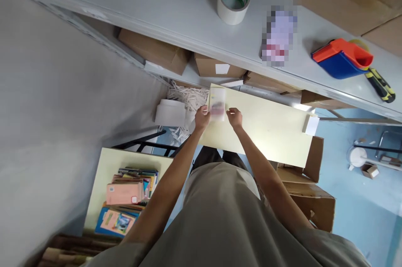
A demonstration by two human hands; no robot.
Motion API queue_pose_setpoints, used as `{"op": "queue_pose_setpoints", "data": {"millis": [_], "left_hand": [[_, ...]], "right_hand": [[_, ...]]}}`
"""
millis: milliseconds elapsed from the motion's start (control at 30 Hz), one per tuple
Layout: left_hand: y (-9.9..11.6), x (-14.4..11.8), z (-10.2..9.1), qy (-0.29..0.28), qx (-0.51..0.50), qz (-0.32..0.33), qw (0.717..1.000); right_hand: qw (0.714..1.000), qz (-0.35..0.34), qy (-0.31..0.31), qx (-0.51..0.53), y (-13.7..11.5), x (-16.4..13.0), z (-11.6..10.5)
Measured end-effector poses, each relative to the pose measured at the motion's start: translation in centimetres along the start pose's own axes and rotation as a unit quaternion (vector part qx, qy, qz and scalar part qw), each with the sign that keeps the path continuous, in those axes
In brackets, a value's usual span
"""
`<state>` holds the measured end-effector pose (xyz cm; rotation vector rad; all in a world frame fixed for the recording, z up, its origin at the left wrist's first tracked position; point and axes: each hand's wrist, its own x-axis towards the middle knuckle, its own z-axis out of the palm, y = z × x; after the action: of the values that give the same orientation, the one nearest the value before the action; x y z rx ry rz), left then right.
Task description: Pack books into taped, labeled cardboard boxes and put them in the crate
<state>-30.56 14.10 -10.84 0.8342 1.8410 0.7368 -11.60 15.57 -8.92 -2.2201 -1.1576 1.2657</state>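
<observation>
**Both hands on a small pale packet at the far end of the table**

Small pale packet (217,104), translucent or plastic-wrapped, reddish patch near its lower edge. Blurred; contents not readable. It sits at the far left end of the cream table (270,128), whether lifted or lying flat cannot be told.

Left hand (202,117) closed on the packet's left edge, fingers curled. Right hand (235,117) at the lower right corner, fingers bent, touching or just beside it; a firm pinch cannot be confirmed.

Beyond the packet's end of the table: a heap of white paper strips (188,99) and a white roll (170,112). Cardboard boxes (157,51) line the low shelf behind. On the grey upper shelf (176,3): tape roll (233,0), red-and-blue tape dispenser (344,59), yellow-black cutter (380,85), and a blurred-out item. A second table to the left carries stacked books (128,195). An open carton (309,195) stands by the person's right leg.

Risks, as judged: the packet is close to the table's end, so a loose grip on the right side could let it slide off into the paper strips. Slick wrapping would make that likelier. A small white slip (311,125) at the far right edge could be brushed off by an elbow.
</observation>
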Motion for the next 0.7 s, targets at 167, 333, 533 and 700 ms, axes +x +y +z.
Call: {"op": "queue_pose_setpoints", "data": {"millis": [167, 333, 533, 700], "left_hand": [[0.5, -6.1, -3.2, 0.079, -0.081, 0.04, 0.993], [-1.8, -15.3, -6.8, 0.208, -0.141, 0.04, 0.967], [-4.9, -26.4, -9.1, 0.354, -0.191, 0.052, 0.914], [-6.9, -32.7, -10.5, 0.436, -0.255, 0.052, 0.862]], "right_hand": [[0.989, -0.115, -0.074, 0.061, 1.7, -4.0, -4.5], [0.96, -0.224, -0.145, 0.086, 1.4, -7.4, -6.0], [0.914, -0.299, -0.258, 0.097, -0.9, -12.6, -4.2], [0.87, -0.341, -0.345, 0.088, -1.7, -18.4, -1.6]]}}
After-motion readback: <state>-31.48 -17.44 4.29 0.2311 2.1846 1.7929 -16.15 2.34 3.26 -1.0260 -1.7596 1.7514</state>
